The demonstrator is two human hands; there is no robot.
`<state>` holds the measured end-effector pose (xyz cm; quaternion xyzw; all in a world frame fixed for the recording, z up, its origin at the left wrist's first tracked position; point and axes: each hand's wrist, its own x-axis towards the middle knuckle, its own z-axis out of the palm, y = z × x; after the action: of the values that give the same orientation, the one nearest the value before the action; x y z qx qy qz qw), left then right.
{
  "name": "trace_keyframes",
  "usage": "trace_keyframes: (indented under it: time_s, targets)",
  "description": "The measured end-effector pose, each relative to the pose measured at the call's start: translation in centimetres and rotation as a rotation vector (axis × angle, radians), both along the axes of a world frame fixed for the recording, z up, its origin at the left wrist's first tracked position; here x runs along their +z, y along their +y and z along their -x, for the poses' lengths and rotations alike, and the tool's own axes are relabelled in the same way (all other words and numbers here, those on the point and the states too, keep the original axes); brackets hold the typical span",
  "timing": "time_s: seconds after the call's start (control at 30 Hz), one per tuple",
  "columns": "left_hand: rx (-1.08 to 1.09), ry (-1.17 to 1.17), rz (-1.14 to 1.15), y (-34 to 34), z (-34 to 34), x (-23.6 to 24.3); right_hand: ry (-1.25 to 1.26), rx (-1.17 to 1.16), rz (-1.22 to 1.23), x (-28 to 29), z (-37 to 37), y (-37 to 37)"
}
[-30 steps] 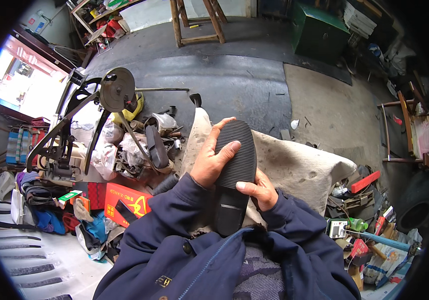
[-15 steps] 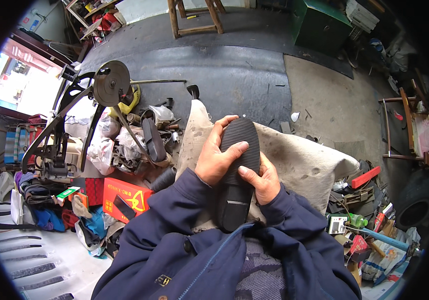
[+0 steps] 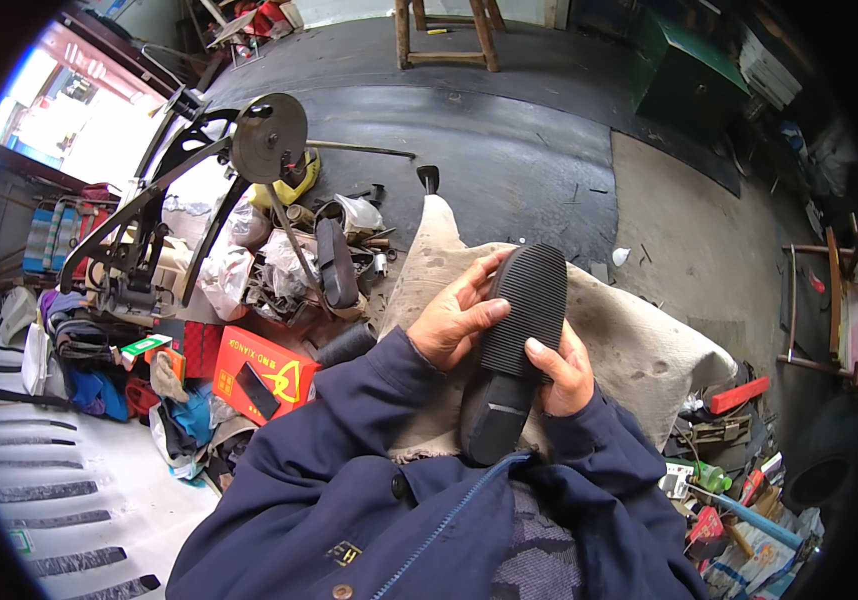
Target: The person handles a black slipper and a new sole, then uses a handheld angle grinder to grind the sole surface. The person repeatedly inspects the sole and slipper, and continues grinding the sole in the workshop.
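My left hand (image 3: 459, 322) grips the side of a black shoe, its thumb lying on the ridged sole (image 3: 527, 300), which faces up. My right hand (image 3: 564, 372) holds the same shoe from the right, its thumb at the edge near the smoother heel part. The shoe is slightly tilted, showing part of its left side. Beneath it a stained beige cloth (image 3: 639, 340) covers my lap, and the heel end rests near my dark jacket.
A black cast-iron machine (image 3: 267, 135) stands left, by piled bags, shoes and a red box (image 3: 251, 352). A wooden stool (image 3: 444, 45) and green metal box (image 3: 679, 70) are farther back. Clutter and a bottle (image 3: 711, 478) lie right, below a wooden chair (image 3: 832, 300).
The view has shifted, moving the surroundings rightward in the picture. The shoe has moved right and tilted a little, showing more of its left edge; both hands moved with it.
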<state>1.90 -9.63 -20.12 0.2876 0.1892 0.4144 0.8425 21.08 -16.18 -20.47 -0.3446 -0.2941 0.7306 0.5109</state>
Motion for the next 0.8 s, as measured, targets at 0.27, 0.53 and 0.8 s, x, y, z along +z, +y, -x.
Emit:
trace_keyframes:
  time_s: [0.27,0.53,0.8]
  targets:
    - [0.128,0.252,-0.168,-0.7,-0.8,0.1,-0.138,-0.041,-0.088,0.1,0.7,0.0]
    - [0.166,0.384,-0.217,-1.3,-1.3,0.8,-0.432,-0.114,-0.289,1.5,1.0,0.3]
    - [0.169,0.375,-0.252,-1.5,-1.4,1.1,-0.477,-0.161,-0.349,1.1,0.7,0.7]
